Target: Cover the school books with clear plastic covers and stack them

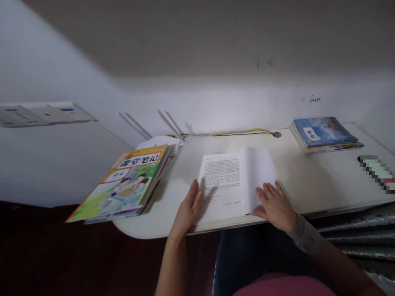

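Note:
An open book lies on the white table in front of me. Its left page carries printed text, and its right page looks blank. My right hand rests on the lower part of the right page, fingers stretched out and a little apart. At the book's left edge is my left hand, its fingers extended and its thumb beside the page. I cannot tell whether that hand touches the paper.
Left stands a stack of colourful books, overhanging the table edge, before a white router with antennas. A yellow cable runs along the wall. More books and a phone lie on the right of the table.

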The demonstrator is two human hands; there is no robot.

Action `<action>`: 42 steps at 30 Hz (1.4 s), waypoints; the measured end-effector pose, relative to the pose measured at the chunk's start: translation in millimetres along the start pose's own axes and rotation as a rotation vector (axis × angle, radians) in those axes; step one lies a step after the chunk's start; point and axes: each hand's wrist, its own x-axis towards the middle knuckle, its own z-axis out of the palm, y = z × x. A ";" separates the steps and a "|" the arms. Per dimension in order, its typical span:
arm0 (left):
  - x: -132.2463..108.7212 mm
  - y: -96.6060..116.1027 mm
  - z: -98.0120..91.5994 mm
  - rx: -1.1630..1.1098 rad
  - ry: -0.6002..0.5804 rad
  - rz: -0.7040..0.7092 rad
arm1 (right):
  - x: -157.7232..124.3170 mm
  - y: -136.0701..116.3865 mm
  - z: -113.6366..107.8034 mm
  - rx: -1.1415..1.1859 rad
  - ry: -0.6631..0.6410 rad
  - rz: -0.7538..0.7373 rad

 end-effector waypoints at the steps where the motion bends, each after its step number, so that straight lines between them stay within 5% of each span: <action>1: -0.6 -1.0 0.3 -0.005 -0.004 -0.010 | 0.1 0.7 2.2 -0.009 -0.006 0.005; 10: -3.0 -0.1 -3.5 -0.066 -0.032 -0.039 | -1.4 11.0 -1.3 -0.096 -0.004 0.081; 21: -3.9 -3.2 1.6 -0.136 0.003 -0.060 | 20.0 -28.5 7.2 0.023 -0.117 0.131; 31: -4.7 -5.1 2.7 -0.074 0.035 -0.035 | 13.0 -5.8 1.8 -0.049 -0.113 0.127; 37: -4.5 -5.3 2.6 0.097 -0.067 0.129 | 15.3 3.4 -6.0 -0.056 -0.116 0.159; 42: -1.8 -7.8 6.4 0.241 -0.041 0.173 | 18.6 5.1 -6.4 0.012 -0.010 0.105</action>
